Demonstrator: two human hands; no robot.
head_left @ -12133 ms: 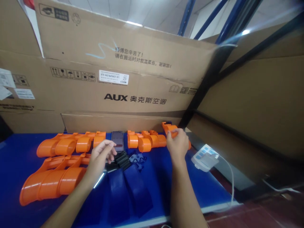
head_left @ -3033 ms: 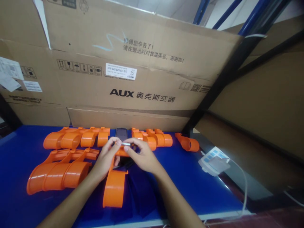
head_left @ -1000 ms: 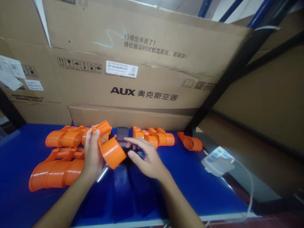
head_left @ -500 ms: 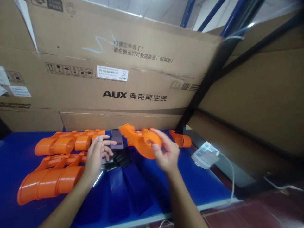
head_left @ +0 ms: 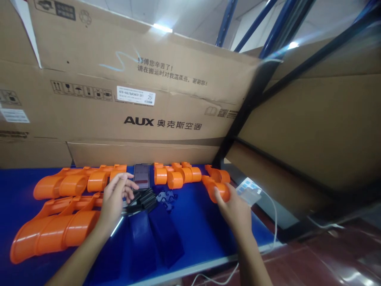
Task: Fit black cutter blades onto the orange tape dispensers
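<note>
At the right of the blue table, my right hand (head_left: pixel 236 210) grips an orange curved plastic piece (head_left: pixel 218 192) with a rounded loop and a narrow arm. Just behind it lies a similar orange piece (head_left: pixel 220 175). My left hand (head_left: pixel 114 198) hovers at centre left, fingers apart and loosely bent, with nothing in it. Close to its fingertips are a phone (head_left: pixel 141 174) and a bunch of black strips (head_left: pixel 147 200). Dark blue small parts (head_left: pixel 166 198) lie beside the strips, and dark blue flat panels (head_left: pixel 165 234) spread out in front of them.
Orange pieces stand in a front row (head_left: pixel 56 230) and a back row (head_left: pixel 71 184) at left, with another group (head_left: pixel 175 174) at centre back. A cardboard wall (head_left: pixel 166 139) closes the rear. A white power strip (head_left: pixel 250 190) with a cord is at right, near a dark rack post (head_left: pixel 238 123).
My right hand has moved right and carried the orange piece from the middle to the right-hand pieces. My left hand has barely shifted. The view has turned slightly.
</note>
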